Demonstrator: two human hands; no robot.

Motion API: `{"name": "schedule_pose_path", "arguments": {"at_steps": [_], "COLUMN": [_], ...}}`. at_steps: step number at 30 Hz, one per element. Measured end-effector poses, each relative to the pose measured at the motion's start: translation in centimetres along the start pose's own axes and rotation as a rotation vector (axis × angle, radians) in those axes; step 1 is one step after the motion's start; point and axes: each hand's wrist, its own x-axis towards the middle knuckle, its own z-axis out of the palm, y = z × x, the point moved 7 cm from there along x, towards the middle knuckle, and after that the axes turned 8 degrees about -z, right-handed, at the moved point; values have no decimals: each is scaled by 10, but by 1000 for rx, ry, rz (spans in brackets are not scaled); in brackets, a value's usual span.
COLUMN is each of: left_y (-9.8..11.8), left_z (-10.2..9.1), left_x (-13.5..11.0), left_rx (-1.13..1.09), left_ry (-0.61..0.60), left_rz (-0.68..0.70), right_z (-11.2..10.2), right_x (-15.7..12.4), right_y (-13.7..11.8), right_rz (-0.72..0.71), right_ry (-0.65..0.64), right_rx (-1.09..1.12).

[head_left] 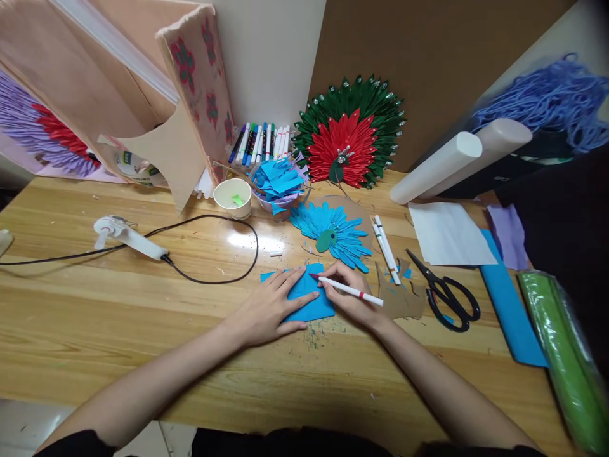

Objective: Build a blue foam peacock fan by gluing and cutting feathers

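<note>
No brand name or lettering can be read on any item; small print on the white packaging (pixel 136 166) under the cardboard stand (pixel 157 95) is too blurred to make out.

The blue paper piece (pixel 311 298) lies flat on the wooden table (pixel 118 317), near the front edge, between the two hands. It is a small sheet of plain, matte blue, roughly four-sided, with one corner pointing left.

The left hand (pixel 269 311) rests on it palm down, fingers spread, pressing its left part to the table. The right hand (pixel 349 295) pinches a white pen (pixel 349 290) with a red band; the red tip touches the top edge of the paper.

Just behind lies a blue paper flower (pixel 333 236). Black scissors (pixel 447 295) lie to the right, beside scraps of brown cardboard (pixel 402 298). A row of markers (pixel 259 143) leans against the wall.
</note>
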Motion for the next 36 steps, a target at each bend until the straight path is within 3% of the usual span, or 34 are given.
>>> {"name": "schedule_pose_path", "arguments": {"at_steps": [5, 18, 25, 36], "left_y": [1, 2, 2, 2], "left_z": [1, 2, 3, 2], "left_x": [0, 1, 1, 1], "left_rx": [-9, 8, 2, -1], "left_ry": [6, -11, -12, -9], "left_rz": [15, 25, 17, 17], "right_z": [-5, -1, -11, -13], "right_x": [0, -2, -1, 0], "right_y": [-1, -10, -1, -3], "right_rz": [-10, -67, -14, -33], "right_ry": [67, -147, 44, 102], "right_rx": [-29, -123, -15, -131]}}
